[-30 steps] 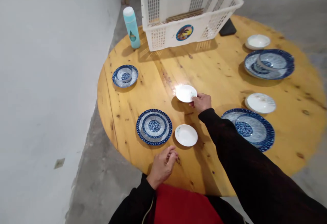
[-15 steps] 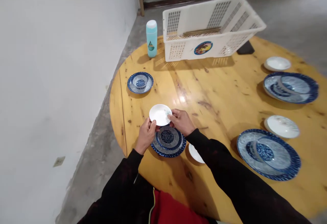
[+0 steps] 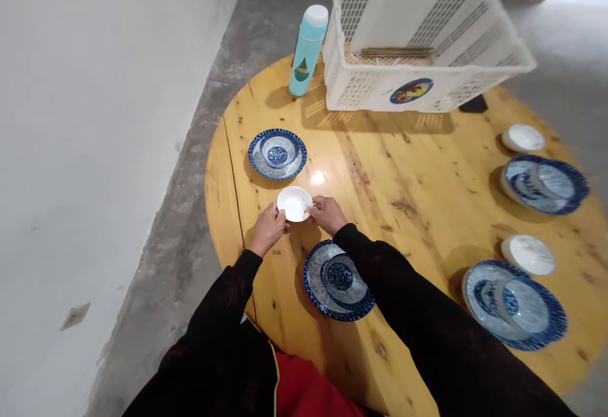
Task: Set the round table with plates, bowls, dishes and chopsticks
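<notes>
Between my two hands is a small white bowl (image 3: 294,203), its inside facing up. My left hand (image 3: 270,228) pinches its left rim with the thumb on top. On the right rim, my right hand (image 3: 327,213) grips it, fingers closed. Just beyond the bowl lies a blue-patterned plate (image 3: 298,170) with a matching bowl (image 3: 277,152) on it. Nearer to me, another blue-rimmed plate (image 3: 316,290) carries a blue-patterned bowl (image 3: 341,277), partly covered by my right sleeve. Whether the white bowl touches the table I cannot tell.
A white plastic basket (image 3: 365,90) with chopsticks inside stands at the back beside a light-blue bottle (image 3: 304,62). At right sit two blue-rimmed plates (image 3: 551,322) with bowls, and two white bowls (image 3: 528,255). The wall (image 3: 118,119) is left of the round table (image 3: 380,170).
Both hands have carried the white bowl away from the near plate, toward the far-left plate. The camera view has shifted. My right sleeve now hides the white dish beside the near plate.
</notes>
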Tool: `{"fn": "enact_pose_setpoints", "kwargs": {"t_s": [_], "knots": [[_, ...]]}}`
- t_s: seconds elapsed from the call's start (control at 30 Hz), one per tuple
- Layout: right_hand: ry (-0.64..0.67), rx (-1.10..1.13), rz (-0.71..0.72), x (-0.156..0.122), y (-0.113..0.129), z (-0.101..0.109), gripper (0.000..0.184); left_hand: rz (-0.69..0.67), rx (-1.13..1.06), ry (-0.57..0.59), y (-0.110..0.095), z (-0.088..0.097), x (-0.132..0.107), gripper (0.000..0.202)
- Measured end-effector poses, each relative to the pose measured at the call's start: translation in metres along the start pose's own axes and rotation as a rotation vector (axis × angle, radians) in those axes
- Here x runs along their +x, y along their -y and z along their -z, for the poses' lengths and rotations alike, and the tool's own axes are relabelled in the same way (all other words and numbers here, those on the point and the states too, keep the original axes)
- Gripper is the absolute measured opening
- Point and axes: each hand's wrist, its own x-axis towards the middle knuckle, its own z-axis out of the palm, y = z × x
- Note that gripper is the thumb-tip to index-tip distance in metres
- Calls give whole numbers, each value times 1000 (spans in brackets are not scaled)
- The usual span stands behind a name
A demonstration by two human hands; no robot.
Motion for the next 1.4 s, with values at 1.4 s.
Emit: {"fn": "enact_pose_setpoints", "kwargs": {"t_s": [1.4], "knots": [[-38, -347, -35, 16, 8, -5, 33, -20, 168, 109, 3, -1, 17, 39]]}}
